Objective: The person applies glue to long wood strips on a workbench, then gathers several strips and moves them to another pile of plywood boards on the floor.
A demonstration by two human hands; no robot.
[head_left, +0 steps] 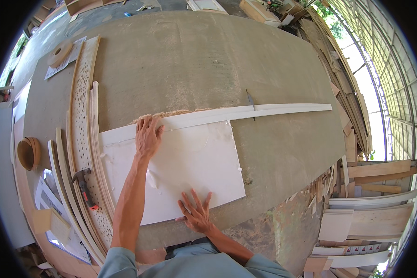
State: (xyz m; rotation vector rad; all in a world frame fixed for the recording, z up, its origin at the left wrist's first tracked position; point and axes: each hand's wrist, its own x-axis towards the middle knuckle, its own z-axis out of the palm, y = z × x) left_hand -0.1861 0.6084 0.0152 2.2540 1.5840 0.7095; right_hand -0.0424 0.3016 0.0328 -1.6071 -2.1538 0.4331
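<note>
A white rectangular panel lies on the large worktable, with a long white strip across its far edge, running past its right side. My left hand rests on the strip and panel near their left end, fingers laid over the strip toward its far edge. Spread flat on the panel's near edge is my right hand, holding nothing. A small white scrap sits on the panel beside my left forearm. A thin dark pointed tool lies across the strip; its exact kind is unclear.
Sawdust lines the strip's far side. To the left are long boards, a claw hammer and rolls of edge banding. Stacked wood offcuts stand at the right, past the table edge.
</note>
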